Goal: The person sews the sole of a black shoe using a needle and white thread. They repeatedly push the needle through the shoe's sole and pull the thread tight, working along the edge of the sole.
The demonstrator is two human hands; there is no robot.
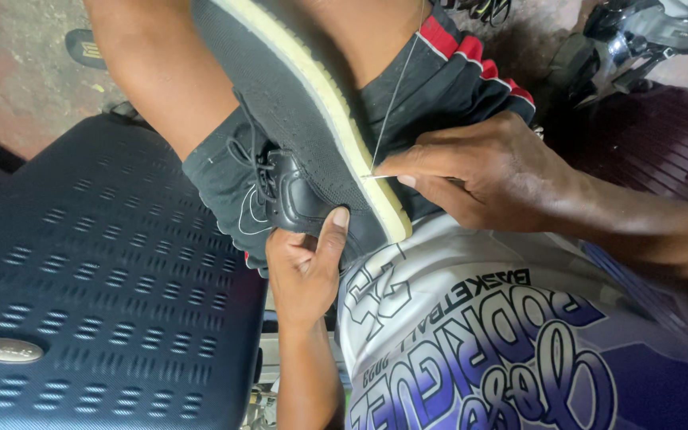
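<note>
A black shoe point(312, 135) with a cream sole is rested across the lap. Its heel is gripped from below by the left hand point(305, 267). At its sole edge, a needle point(377, 176) with 1 taut thread point(394, 94) is pinched by the right hand point(479, 171).

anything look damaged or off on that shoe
Nothing is plainly damaged. A needle, pinched by the right hand, enters where the black shoe meets its cream sole; the left hand grips the heel.
</note>
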